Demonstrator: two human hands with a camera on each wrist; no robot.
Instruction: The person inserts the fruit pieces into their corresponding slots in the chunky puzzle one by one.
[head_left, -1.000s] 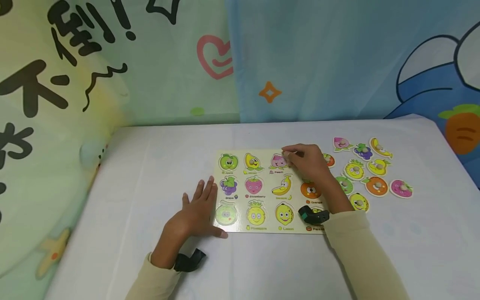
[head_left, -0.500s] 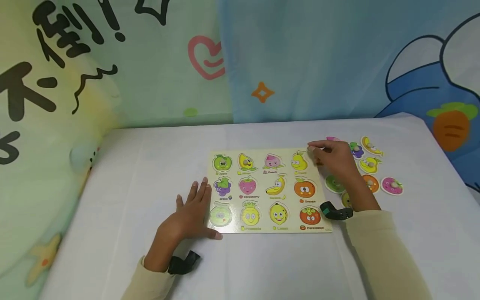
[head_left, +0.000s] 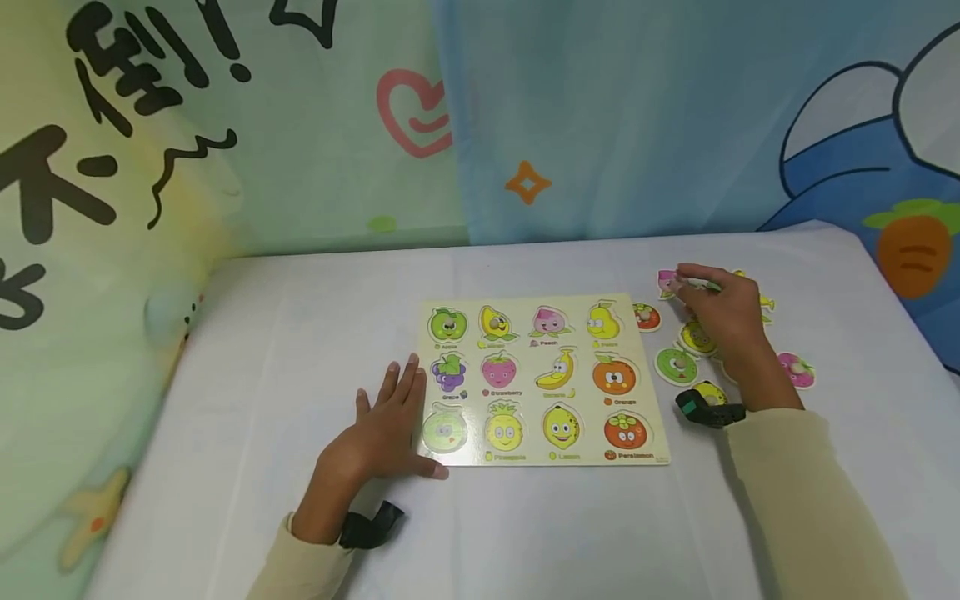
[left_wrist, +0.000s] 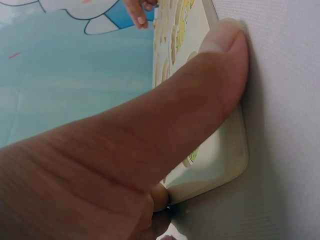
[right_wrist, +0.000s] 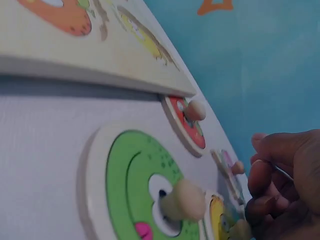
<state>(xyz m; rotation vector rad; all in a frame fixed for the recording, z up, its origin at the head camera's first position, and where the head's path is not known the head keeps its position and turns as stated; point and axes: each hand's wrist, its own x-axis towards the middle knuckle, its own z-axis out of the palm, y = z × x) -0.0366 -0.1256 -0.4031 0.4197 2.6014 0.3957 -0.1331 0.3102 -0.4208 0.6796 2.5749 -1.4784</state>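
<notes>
A cream puzzle board [head_left: 525, 396] printed with fruit pictures lies on the white table. My left hand [head_left: 382, 433] rests at its left edge, fingers spread; in the left wrist view the thumb [left_wrist: 215, 75] lies along the board's edge. My right hand [head_left: 723, 312] hovers over the loose knobbed pieces right of the board, close to the peach piece [head_left: 666, 282]. In the right wrist view its thumb and fingers [right_wrist: 280, 150] are bent, with a gap and nothing between them. Near it lie a green round piece [head_left: 676, 367] and a red persimmon piece [head_left: 647, 317].
A strawberry piece [head_left: 797, 370] and a lemon piece [head_left: 711, 392] lie farther right, partly behind the right arm. A pineapple piece [head_left: 696, 338] sits under the right hand. A printed cloth backdrop [head_left: 600, 125] stands behind the table.
My right hand has moved right, from the peach picture on the board, past its upper right corner, to over the loose pieces. The left hand stays at the board's left edge.
</notes>
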